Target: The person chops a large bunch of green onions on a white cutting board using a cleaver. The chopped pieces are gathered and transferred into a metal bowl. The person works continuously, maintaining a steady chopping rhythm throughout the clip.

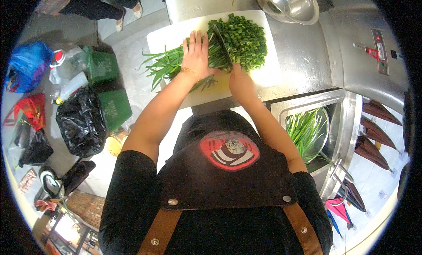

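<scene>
Long green chives (166,62) lie across a white cutting board (168,34). My left hand (195,54) presses flat on the bunch with its fingers pointing away from me. In my right hand (241,82) is the handle of a kitchen knife (224,45). Its dark blade stands on edge across the chives, a little to the right of my left fingers. Right of the blade is a heap of chopped chives (247,40). A few loose pieces lie on the board's near part, beside my left wrist.
A steel bowl (290,6) stands at the counter's (296,57) back. More chives (305,133) fill a bowl in the sink (343,123) at right. Green bins (112,106) and a black plastic bag (80,123) are at left. A person's legs (99,7) show at top left.
</scene>
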The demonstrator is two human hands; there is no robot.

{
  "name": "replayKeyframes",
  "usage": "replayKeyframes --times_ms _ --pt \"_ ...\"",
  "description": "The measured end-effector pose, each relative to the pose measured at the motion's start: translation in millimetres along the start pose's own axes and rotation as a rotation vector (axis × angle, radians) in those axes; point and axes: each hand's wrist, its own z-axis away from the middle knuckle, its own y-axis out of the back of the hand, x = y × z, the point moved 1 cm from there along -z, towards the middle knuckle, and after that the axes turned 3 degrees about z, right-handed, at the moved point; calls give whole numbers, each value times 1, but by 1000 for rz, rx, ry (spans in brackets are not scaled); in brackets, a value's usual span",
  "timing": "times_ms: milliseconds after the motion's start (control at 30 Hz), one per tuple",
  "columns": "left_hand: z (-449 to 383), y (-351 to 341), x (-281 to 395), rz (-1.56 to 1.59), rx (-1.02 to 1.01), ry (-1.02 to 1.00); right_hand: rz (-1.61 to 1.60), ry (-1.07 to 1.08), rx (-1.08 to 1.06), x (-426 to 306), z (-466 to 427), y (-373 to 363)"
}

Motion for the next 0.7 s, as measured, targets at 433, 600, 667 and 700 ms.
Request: replayKeyframes --times_ms 433,600,667,700 --pt "-13 -5 -4 47 12 30 -59 26 93 4 19 24" --pt "-9 9 11 -4 -3 42 -44 81 120 13 21 21" --pt "-8 16 12 31 -32 50 -26 83 117 17 21 15" --pt "-9 18 11 48 -44 55 -16 75 108 18 19 11"
